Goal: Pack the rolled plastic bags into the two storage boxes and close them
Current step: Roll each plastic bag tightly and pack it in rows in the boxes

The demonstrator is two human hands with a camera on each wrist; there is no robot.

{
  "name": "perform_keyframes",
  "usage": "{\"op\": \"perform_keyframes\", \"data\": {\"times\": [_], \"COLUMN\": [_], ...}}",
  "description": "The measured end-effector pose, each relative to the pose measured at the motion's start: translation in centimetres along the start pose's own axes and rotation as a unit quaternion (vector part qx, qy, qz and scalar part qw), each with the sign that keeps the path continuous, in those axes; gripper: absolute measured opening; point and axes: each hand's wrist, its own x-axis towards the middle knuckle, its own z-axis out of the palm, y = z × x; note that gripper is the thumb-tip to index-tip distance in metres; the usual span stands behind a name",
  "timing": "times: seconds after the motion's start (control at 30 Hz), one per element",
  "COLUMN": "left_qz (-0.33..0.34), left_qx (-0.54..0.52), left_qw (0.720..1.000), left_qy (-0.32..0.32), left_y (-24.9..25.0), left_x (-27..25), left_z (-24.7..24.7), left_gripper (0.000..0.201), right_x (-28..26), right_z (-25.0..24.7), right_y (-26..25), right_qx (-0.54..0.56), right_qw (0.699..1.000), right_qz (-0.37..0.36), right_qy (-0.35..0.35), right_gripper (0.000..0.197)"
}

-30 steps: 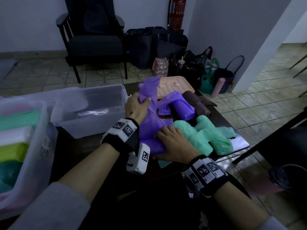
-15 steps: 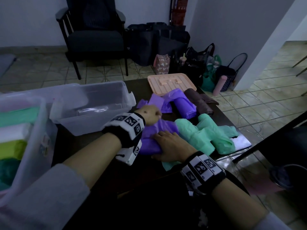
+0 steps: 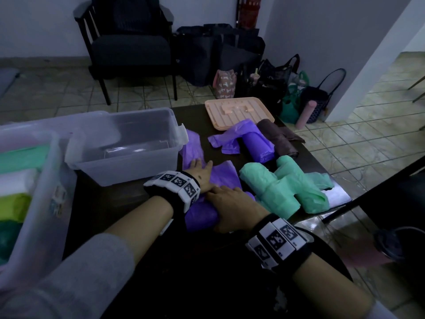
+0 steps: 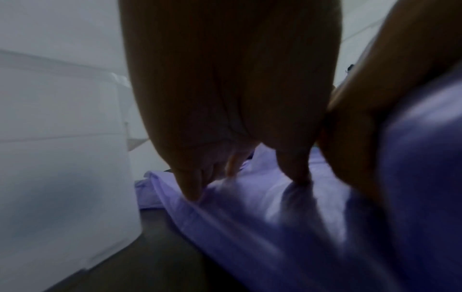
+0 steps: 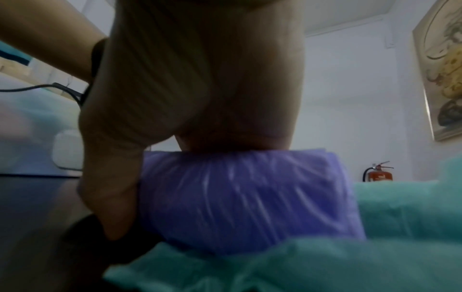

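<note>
Head view: near box [image 3: 34,203] holds stacked rolls; far box [image 3: 128,143] holds none visible; two purple, two green rolls lie on the table. Left hand [image 3: 201,172] presses flat on purple bag [image 3: 220,173]; right hand [image 3: 232,208] grips its rolled end.

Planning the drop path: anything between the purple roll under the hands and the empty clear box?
Nothing visible. The purple roll lies on the table beside the empty clear box, whose top is open. Only the roll's loose tail runs along the box's near corner.

left box [image 3: 27,180] cropped, wrist views blurred
</note>
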Motion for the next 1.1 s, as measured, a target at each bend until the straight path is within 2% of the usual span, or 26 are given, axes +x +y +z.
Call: {"op": "perform_keyframes", "data": {"times": [0.1,0.17,0.3,0.5,0.67,0.8,0.93,1.1], "left_qz": [-0.003,-0.002,0.001,0.001,0.006,0.007,0.013,0.026], "left_qx": [-0.013,-0.011,-0.024,-0.033,-0.042,-0.039,-0.054,-0.078], "left_qw": [1.0,1.0,1.0,0.999,0.999,0.999,0.998,0.997], "left_qy": [-0.021,-0.026,-0.012,-0.007,-0.004,-0.01,-0.005,0.01], "left_y": [-0.8,-1.1,-1.0,-1.0,-1.1,-1.1,-1.2,-1.6], "left_x": [0.4,0.4,0.4,0.6,0.4,0.1,-0.2,-0.6], "left_z": [-0.1,-0.3,0.1,0.6,0.8,0.5,0.4,0.1], "left_gripper": [0.083,0.082,0.088,0.089,0.089,0.088,0.085,0.08], "right_x": [-0.3,-0.4,0.1,0.2,0.4,0.2,-0.2,-0.2], "right_z": [-0.3,-0.6,-1.7,-1.2,-0.7,-0.6,-0.4,-1.0], "right_y": [-0.2,-0.3,-0.4,-0.8,-0.8,-0.6,-0.7,-0.4], "right_qx": [0.015,0.029,0.06,0.053,0.091,0.102,0.115,0.073], "right_qw": [1.0,0.999,0.996,0.994,0.987,0.988,0.991,0.997], "right_qz": [0.002,0.006,-0.009,-0.025,-0.034,-0.037,-0.019,-0.015], "right_qy": [-0.016,-0.034,-0.07,-0.096,-0.126,-0.108,-0.059,-0.032], "right_gripper": [0.048,0.046,0.056,0.057,0.065,0.069,0.074,0.064]}}
